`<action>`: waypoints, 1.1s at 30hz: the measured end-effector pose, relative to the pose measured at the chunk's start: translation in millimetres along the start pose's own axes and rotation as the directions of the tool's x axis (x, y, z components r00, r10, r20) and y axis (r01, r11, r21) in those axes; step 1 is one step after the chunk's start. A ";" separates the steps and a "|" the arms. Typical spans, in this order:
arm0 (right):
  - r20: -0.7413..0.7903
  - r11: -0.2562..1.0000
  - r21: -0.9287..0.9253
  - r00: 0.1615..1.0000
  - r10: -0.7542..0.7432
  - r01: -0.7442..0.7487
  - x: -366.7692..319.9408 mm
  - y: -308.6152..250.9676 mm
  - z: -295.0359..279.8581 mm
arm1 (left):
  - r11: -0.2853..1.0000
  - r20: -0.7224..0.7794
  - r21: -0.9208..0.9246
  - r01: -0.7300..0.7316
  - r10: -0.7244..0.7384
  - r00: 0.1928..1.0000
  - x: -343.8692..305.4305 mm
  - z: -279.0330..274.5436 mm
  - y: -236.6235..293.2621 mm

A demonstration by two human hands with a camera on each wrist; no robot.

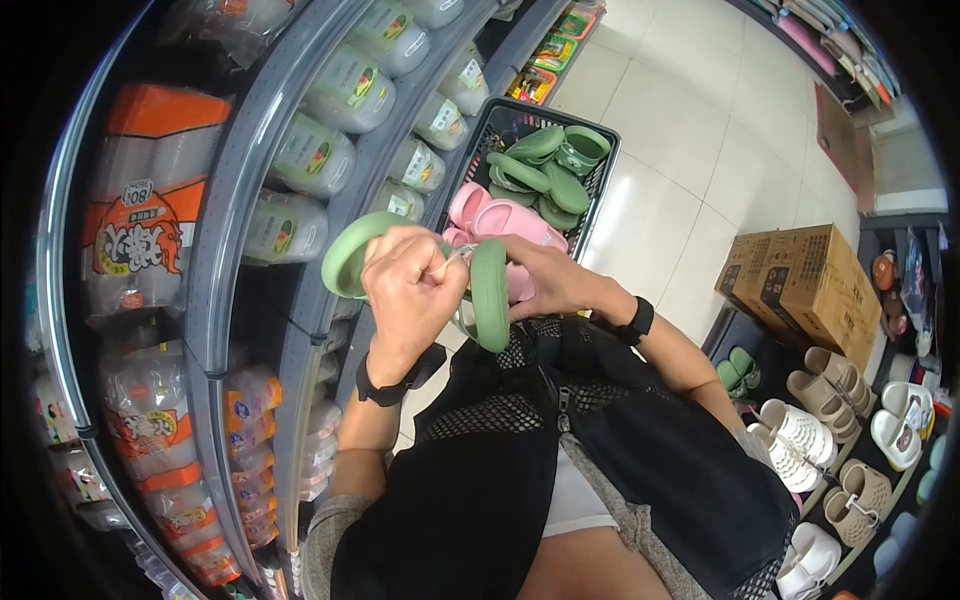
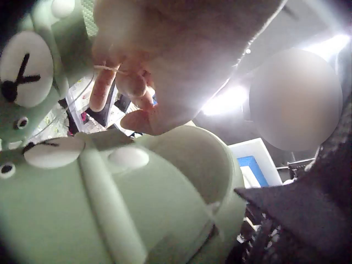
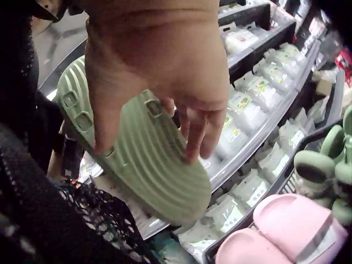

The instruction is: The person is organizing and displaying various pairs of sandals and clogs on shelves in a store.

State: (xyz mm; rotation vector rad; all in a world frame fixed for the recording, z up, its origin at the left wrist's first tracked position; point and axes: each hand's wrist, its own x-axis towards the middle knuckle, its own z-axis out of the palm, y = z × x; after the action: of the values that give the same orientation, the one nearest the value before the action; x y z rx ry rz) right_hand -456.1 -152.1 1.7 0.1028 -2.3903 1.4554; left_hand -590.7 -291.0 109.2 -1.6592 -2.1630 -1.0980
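Note:
A pair of green slippers is held up in front of the chest in the head view, one slipper (image 1: 350, 262) at the left and the other (image 1: 490, 295) between the hands. My left hand (image 1: 405, 290) has curled fingers pinching a thin pale tie (image 2: 107, 68) near the slippers. Round white patches with dark marks decorate the slippers (image 2: 55, 203) in the left wrist view. With thumb and fingers spread across the ridged sole (image 3: 148, 159), my right hand (image 3: 159, 60) grips one slipper by its edges. The left hand partly hides the left slipper in the head view.
Beyond the hands stands a dark basket (image 1: 614, 150) holding pink slippers (image 1: 520, 222) and green slippers (image 1: 567, 187). Shelves of packaged goods (image 1: 315, 155) run along the left. At the right are a cardboard box (image 1: 800, 285) and racks of footwear (image 1: 800, 435).

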 end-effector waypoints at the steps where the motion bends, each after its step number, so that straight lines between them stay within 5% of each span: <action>1: 0.162 0.989 0.102 0.982 0.094 -0.111 2.2 5.9 2.9 | 0.991 0.042 0.024 0.133 -0.134 0.990 -6.3 3.3 -6.2; 2: 0.328 0.955 0.183 0.930 0.167 -0.236 4.1 12.7 6.4 | 0.964 0.081 0.052 0.262 -0.266 0.961 -12.7 6.7 -12.6; 6: 0.440 0.817 0.367 0.857 0.268 -0.444 -0.9 48.6 26.3 | 0.804 0.214 -0.024 0.594 -0.576 0.789 -31.3 36.3 -71.6; 9: 0.356 0.651 0.546 0.849 0.391 -0.528 -16.5 78.2 36.9 | 0.763 0.231 -0.037 0.646 -0.622 0.748 -55.0 76.1 -132.7; 11: 0.251 0.567 0.470 0.718 0.649 -0.676 -20.6 94.1 35.6 | 0.745 0.212 -0.033 0.666 -0.646 0.733 -48.9 83.3 -147.3; 15: 0.051 0.507 0.671 0.716 0.696 -0.541 -24.0 109.6 30.3 | 0.725 0.257 -0.029 0.688 -0.660 0.706 -37.2 93.1 -152.4; 19: -0.058 0.674 0.393 0.714 0.697 -0.626 -22.5 124.8 45.2 | 0.756 0.317 -0.096 0.648 -0.593 0.740 -37.1 103.4 -153.9; 26: -0.136 0.770 0.233 0.764 0.631 -0.594 -26.0 140.5 45.8 | 0.799 0.461 -0.153 0.582 -0.463 0.757 -40.8 73.0 -120.3; 29: -0.052 0.770 0.300 0.796 0.602 -0.563 -27.7 140.2 43.7 | 0.876 0.312 -0.271 0.399 -0.312 0.897 -50.8 69.3 -113.7; 30: -0.008 0.766 0.335 0.812 0.584 -0.548 -28.5 139.7 43.5 | 0.875 0.310 -0.274 0.400 -0.314 0.898 -54.7 66.8 -111.6; 33: 0.013 0.740 0.337 0.789 0.614 -0.582 -24.6 132.8 35.0 | 0.617 0.439 -0.388 0.685 -0.530 0.726 -59.1 52.4 -97.3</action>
State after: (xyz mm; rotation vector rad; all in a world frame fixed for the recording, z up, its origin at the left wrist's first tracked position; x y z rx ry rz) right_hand -472.8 -122.7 -133.6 -0.7214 -2.1677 2.0693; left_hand -643.3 -309.7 -3.0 -1.2866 -2.9553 -1.8979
